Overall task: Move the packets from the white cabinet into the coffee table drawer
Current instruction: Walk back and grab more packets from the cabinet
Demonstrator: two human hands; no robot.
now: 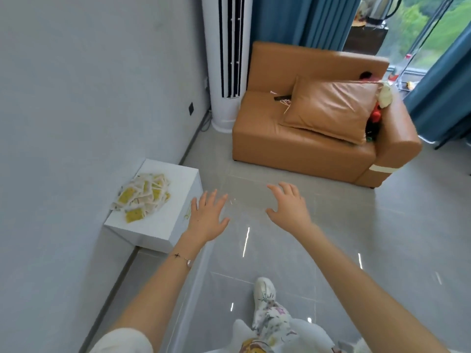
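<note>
1. Two bare hands out front, both empty: left hand (pixel 207 217) and right hand (pixel 289 205), each grip released, fingers spread, palms down over the grey tiled floor (pixel 382 238).
2. Packets (pixel 142 197), yellow and white, lie in a loose heap on top of the white cabinet (pixel 163 225), a low cube against the wall.
3. Left hand is just right of the cabinet's edge, not touching the packets.
4. Tan sofa (pixel 305 149) with a cushion (pixel 331 108) stands beyond; white tower air conditioner (pixel 226 59) beside it.
</note>
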